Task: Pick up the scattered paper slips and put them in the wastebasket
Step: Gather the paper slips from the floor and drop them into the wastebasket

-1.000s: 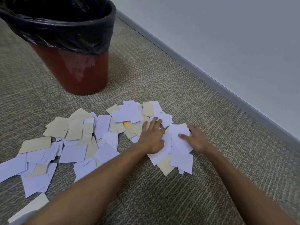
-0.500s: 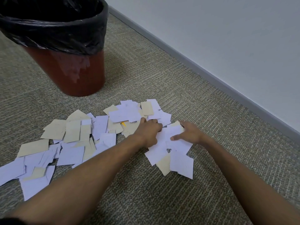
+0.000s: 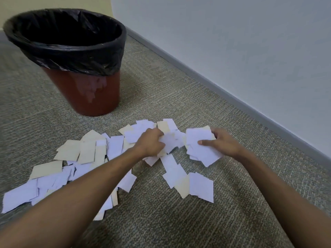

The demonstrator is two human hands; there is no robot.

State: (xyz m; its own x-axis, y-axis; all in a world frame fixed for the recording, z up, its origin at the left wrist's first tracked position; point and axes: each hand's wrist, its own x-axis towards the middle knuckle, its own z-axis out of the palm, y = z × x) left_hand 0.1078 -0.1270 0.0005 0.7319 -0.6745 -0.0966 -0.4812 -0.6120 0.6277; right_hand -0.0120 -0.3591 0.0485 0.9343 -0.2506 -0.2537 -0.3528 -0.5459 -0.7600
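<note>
both hands, left hand [image 3: 152, 143] and right hand [image 3: 222, 143], curl tight fingers around paper slips [image 3: 202, 147], bunching them to carry to the wastebasket [image 3: 71, 51].

Grey-green carpet [image 3: 179, 221], pale wall [image 3: 241, 42], grey baseboard [image 3: 232, 99].

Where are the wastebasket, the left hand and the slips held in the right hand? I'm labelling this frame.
wastebasket [image 3: 93, 97]: head view, on its red-brown side wall below the black liner.
left hand [image 3: 150, 143]: head view, on the back of the hand.
slips in the right hand [image 3: 198, 136]: head view, on the top white slip.
</note>
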